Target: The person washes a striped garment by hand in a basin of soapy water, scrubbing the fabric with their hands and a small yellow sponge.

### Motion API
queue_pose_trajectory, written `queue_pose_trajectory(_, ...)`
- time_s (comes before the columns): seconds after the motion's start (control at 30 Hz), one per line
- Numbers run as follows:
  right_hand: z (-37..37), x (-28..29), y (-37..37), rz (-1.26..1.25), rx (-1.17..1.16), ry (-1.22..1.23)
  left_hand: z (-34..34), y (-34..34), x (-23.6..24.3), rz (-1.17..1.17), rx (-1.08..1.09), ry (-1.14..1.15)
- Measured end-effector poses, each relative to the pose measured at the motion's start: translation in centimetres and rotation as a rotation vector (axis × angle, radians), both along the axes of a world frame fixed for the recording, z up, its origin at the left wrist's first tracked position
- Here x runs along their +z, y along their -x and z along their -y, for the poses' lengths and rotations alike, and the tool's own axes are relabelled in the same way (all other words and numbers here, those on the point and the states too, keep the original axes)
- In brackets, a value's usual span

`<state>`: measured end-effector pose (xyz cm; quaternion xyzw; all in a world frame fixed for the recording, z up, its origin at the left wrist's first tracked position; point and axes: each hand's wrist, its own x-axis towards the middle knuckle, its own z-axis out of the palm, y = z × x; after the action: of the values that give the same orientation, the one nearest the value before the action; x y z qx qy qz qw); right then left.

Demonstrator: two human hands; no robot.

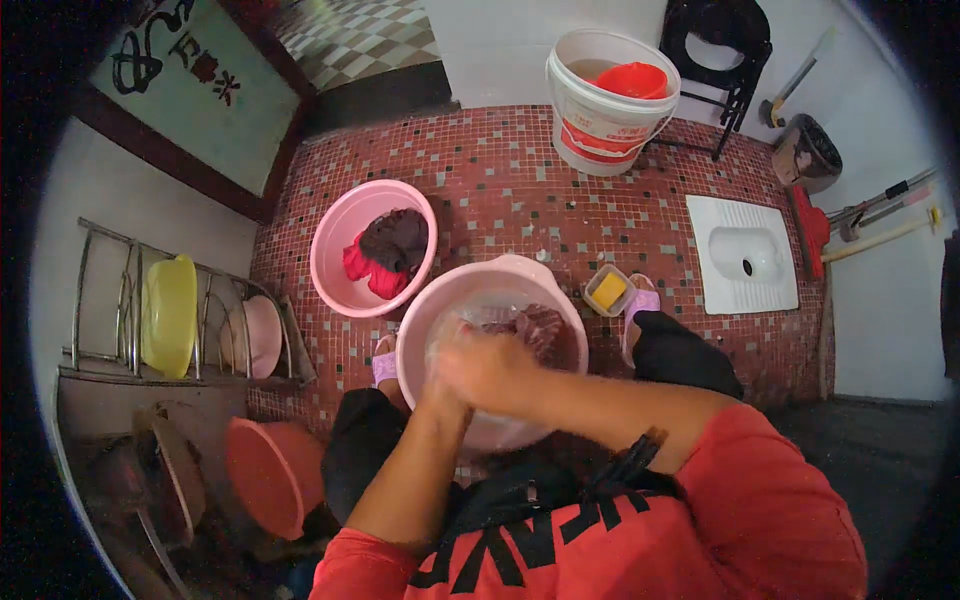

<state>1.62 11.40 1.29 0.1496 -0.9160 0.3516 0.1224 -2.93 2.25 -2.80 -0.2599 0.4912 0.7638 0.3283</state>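
Over a large pink basin (pixel 440 290) between my feet, my left hand (pixel 450 362) and my right hand (pixel 495 370) are pressed together, right against left. Both are blurred and look closed. Whatever lies between them is hidden. Beside them in the basin, a dark reddish wet cloth (pixel 541 332) rests in cloudy water, to the right of my hands. A second pink basin (pixel 328 250) stands at the far left, holding a black and red heap of cloth (pixel 392 242).
A clear tub (pixel 606 291) with a yellow block sits by my right foot. Farther off are a white bucket (pixel 600 130) with a red scoop, a black folding chair (pixel 715 60) and a squat toilet (pixel 745 255). At left, a metal rack (pixel 105 355) carries basins.
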Motion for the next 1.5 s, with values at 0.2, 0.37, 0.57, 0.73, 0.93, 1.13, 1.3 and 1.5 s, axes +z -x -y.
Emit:
queue_pose_trajectory(0.2,-7.6,-1.6,4.2,0.286,-0.413,0.419,-1.7,-0.9,5.9,0.122,-0.243,-0.343)
queue_pose_trajectory(0.37,-10.4,-0.5,3.5,0.446,-0.311,0.684,2.2,2.7,3.1,-0.267,-0.213,0.066)
queue_pose_trajectory(0.57,-10.4,-1.0,0.4,0.623,0.098,-0.154,2.8,3.1,6.3,-0.33,0.035,-0.102)
queue_pose_trajectory(0.73,-11.9,-2.1,-0.8,0.757,-0.075,-0.177,5.0,3.6,7.7,-0.343,0.119,-0.181)
queue_pose_trajectory(0.93,-12.7,3.3,-2.8,0.553,-0.235,0.898,5.1,3.0,6.0,-0.59,-0.111,0.085)
queue_pose_trajectory(1.13,-13.1,5.5,-2.9,0.275,-0.142,1.489,3.2,-1.0,5.5,-1.145,-0.984,0.404)
queue_pose_trajectory(1.3,-13.6,3.5,-1.6,0.293,-0.272,1.978,3.1,-0.9,9.6,-1.197,-0.719,0.369)
queue_pose_trajectory(1.5,-10.2,1.1,0.5,0.405,-0.302,1.845,2.7,1.1,4.7,-0.223,0.062,-0.478)
